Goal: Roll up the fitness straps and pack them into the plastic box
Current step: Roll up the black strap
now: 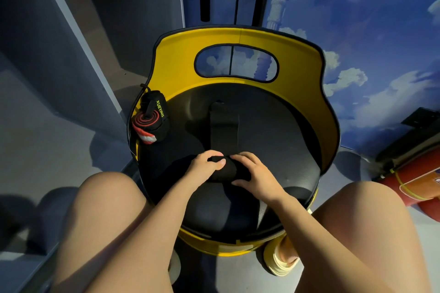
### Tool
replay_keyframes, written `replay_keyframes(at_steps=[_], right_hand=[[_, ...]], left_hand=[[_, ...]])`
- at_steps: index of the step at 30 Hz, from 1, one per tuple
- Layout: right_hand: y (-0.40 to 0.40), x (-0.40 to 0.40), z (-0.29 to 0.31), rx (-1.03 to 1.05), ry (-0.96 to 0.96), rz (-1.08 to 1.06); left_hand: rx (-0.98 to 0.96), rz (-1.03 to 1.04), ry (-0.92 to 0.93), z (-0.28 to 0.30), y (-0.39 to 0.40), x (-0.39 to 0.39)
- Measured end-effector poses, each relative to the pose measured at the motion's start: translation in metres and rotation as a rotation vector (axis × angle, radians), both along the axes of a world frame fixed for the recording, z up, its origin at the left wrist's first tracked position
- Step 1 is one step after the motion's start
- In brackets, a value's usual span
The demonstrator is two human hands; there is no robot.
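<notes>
A black fitness strap (223,126) lies lengthwise on the black seat of a yellow chair (297,74). Its near end is wound into a thick roll (229,170). My left hand (204,167) grips the roll's left end, thumb on top. My right hand (256,175) curls over the roll's right end. At the seat's left edge sits a rolled strap (152,118), black with a red and white end and green lettering. No plastic box is in view.
The chair's yellow backrest curves round the far side of the seat. My bare knees flank the seat's near edge. A red cylinder (414,183) lies on the floor at right. Grey wall panels stand at left, a blue cloud-painted wall behind.
</notes>
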State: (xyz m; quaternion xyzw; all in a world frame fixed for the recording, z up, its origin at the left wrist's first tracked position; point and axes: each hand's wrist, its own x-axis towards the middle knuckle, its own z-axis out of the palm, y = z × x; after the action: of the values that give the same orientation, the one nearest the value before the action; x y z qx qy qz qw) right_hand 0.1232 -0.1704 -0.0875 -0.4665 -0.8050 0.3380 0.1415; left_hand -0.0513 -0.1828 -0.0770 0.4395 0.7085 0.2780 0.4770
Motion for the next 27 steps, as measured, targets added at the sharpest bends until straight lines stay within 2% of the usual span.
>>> replay_keyframes(at_steps=[3,6,8,10,14,16,21,24,27], right_hand=[[0.003,0.007,0.005,0.022,-0.028,0.034],[0.007,0.008,0.010,-0.026,-0.070,0.091],[0.010,0.009,0.013,-0.079,-0.074,0.105],[0.014,0.011,0.018,-0.148,-0.063,0.118],[0.016,0.013,0.024,-0.309,-0.039,0.143],[0.013,0.013,0.022,-0.265,-0.030,0.126],[0.000,0.011,0.016,-0.003,0.050,0.086],[-0.003,0.011,0.011,0.004,0.074,0.102],[0.000,0.011,0.011,-0.033,0.084,0.076]], left_hand=[[-0.043,-0.047,0.015,-0.001,-0.004,-0.001],[0.009,-0.113,0.144,-0.001,-0.014,0.000],[0.105,-0.137,0.204,0.000,-0.023,-0.001],[0.175,-0.197,0.175,0.000,-0.031,-0.003],[0.162,-0.358,0.281,0.000,-0.038,-0.010],[0.146,-0.380,0.286,0.001,-0.036,-0.013],[0.030,-0.388,0.251,0.003,-0.030,-0.014],[-0.031,-0.371,0.167,0.005,-0.028,-0.011],[-0.011,-0.350,0.121,0.004,-0.027,-0.009]])
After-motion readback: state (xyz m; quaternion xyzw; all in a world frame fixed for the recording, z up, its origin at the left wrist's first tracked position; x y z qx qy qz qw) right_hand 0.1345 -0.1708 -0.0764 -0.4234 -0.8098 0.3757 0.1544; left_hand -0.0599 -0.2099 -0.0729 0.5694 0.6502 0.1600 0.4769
